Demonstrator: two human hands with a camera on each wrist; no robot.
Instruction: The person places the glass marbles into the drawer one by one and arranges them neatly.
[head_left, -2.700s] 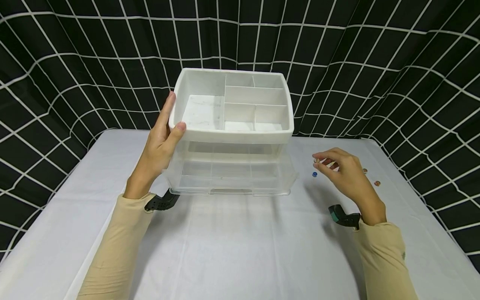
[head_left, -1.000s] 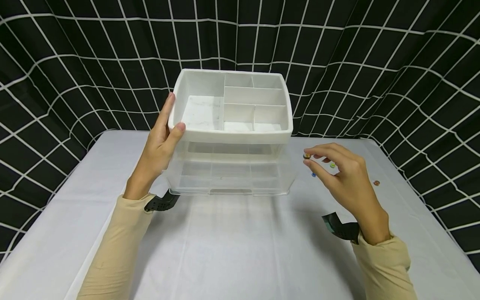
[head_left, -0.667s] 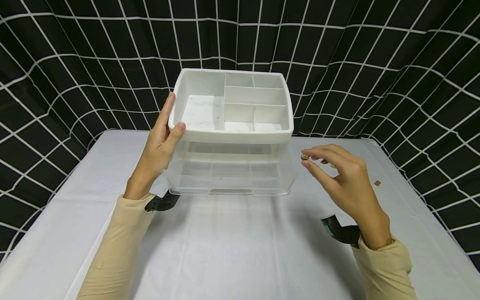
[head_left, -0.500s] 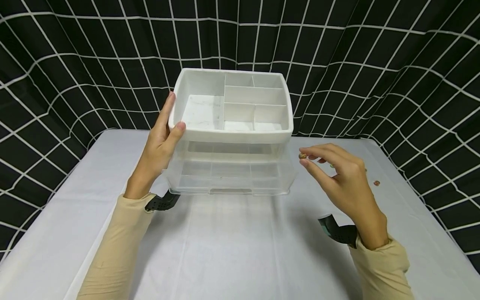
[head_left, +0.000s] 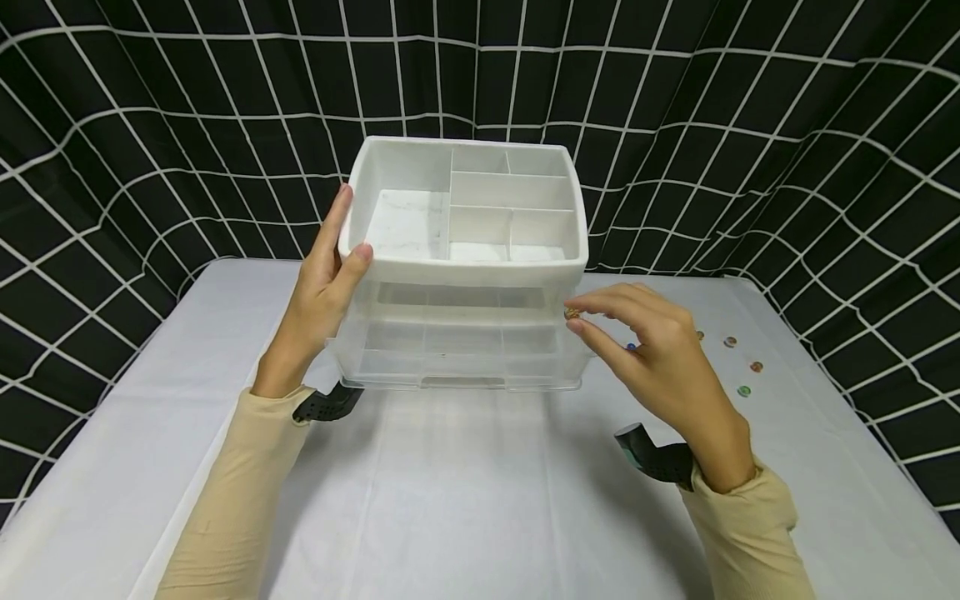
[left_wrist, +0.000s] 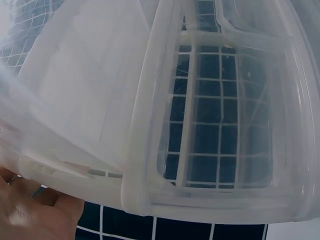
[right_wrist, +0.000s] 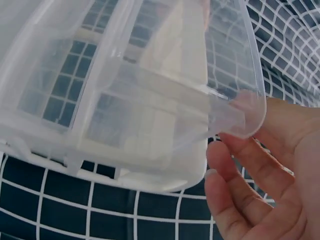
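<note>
A white desktop organizer (head_left: 480,273) has divided compartments on top and clear drawers below. The lower clear drawer (head_left: 459,367) juts out toward me. My left hand (head_left: 311,300) grips the organizer's left side, thumb over the front corner of the rim. In the left wrist view, part of that hand shows below the drawers. My right hand (head_left: 660,358) pinches a small gold-brown bead-like piece (head_left: 572,314) between thumb and forefinger, its fingertips overlapping the drawer's right side. In the right wrist view, the clear drawer wall partly covers the right fingertips, and the piece is hidden.
Several small round pieces lie on the white tablecloth (head_left: 465,500) at the right. A blue piece (head_left: 632,347) peeks out behind my right hand; copper (head_left: 756,367) and green (head_left: 744,391) ones lie farther right. A black cloth with a white grid (head_left: 420,83) hangs behind.
My right hand has moved left, carrying the pinched piece from over the table to the drawer's right side. The left hand and organizer have stayed in place.
</note>
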